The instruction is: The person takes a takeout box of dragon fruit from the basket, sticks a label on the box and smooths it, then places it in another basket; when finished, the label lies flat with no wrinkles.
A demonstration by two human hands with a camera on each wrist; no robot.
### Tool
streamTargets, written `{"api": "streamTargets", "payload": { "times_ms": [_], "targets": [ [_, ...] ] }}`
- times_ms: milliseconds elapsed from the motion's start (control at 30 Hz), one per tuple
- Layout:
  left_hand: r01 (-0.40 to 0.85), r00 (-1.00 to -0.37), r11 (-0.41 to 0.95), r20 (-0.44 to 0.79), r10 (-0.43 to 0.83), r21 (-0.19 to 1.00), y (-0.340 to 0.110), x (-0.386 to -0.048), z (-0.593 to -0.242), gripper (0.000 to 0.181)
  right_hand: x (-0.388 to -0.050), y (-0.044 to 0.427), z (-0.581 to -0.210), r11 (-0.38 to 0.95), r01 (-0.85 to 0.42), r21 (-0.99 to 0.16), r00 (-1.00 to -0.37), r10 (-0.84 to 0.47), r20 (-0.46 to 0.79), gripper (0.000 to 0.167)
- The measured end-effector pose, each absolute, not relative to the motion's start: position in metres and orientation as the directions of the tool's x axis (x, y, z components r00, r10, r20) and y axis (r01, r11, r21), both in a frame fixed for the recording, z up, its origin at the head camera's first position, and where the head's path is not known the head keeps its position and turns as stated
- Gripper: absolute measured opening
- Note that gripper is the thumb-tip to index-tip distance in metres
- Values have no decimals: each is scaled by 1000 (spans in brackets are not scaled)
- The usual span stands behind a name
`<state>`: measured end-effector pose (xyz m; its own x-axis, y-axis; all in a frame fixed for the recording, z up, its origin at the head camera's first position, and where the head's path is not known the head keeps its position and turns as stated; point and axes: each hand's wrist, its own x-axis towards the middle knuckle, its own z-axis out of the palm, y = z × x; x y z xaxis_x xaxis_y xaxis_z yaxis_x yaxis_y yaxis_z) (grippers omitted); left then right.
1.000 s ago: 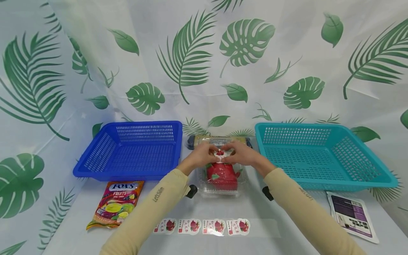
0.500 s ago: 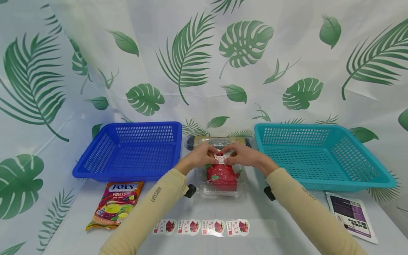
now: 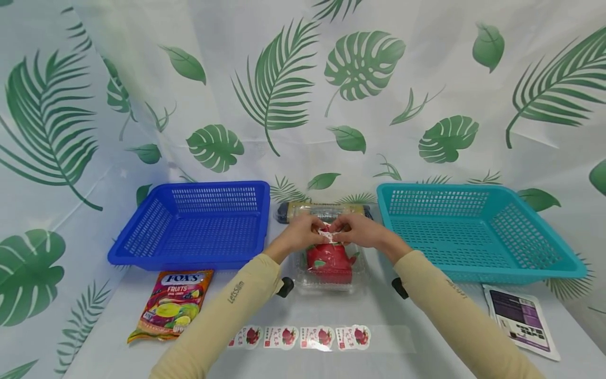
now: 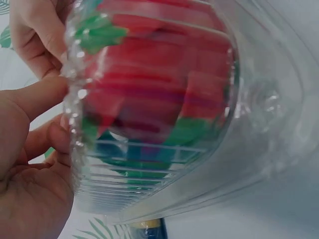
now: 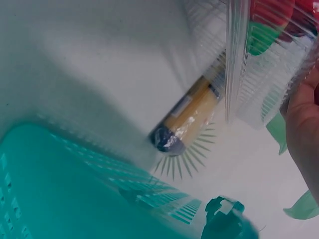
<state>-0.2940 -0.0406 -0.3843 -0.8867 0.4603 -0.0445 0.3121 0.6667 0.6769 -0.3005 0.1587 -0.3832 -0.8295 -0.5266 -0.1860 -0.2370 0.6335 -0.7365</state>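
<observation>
Just below mid-frame I see the label [image 3: 326,235] at the clear box [image 3: 301,282], pinched between the left hand [image 3: 300,232] and the right hand [image 3: 361,230]. Its print reads less plainly than half a second ago; I judge it isn't flat yet.

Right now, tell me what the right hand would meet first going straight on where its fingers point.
Probably the left hand, opposite it across the dragon-fruit sticker; exact depth is unclear.

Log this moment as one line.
left hand: touching sticker; right hand: touching sticker; clear container: red fruit inside; backing strip: four stickers visible; blue basket: left; teal basket: right
</observation>
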Motion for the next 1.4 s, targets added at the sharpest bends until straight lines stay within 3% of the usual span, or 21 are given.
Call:
{"api": "streamTargets", "payload": {
  "times_ms": [267,567,733,967,1233,1400],
  "targets": [
    [306,-863,629,-70,500,715,-44,-296,-385,30,-300,161,-383,631,-183,-754,-830,-510,-225,27],
    [328,-866,663,-66,496,673,-44,-299,-388,32,-300,159,-382,631,-199,-750,-827,-519,-217,44],
    [330,-852,655,-83,516,679,-45,-299,-385,39,-299,160,-381,611,-221,-760,-817,-541,-198,41],
    [265,-853,618,-119,508,740,-48,-299,-384,40,-299,161,-381,590,-230,-774,-807,-560,-186,23],
    [290,-865,628,-84,495,722,-47,-300,-385,29,-300,161,-382,593,-219,-775,-814,-549,-190,36],
    [272,-870,640,-100,483,718,-46,-299,-385,33,-300,162,-383,582,-234,-778,-807,-563,-178,32]
  ]
}}
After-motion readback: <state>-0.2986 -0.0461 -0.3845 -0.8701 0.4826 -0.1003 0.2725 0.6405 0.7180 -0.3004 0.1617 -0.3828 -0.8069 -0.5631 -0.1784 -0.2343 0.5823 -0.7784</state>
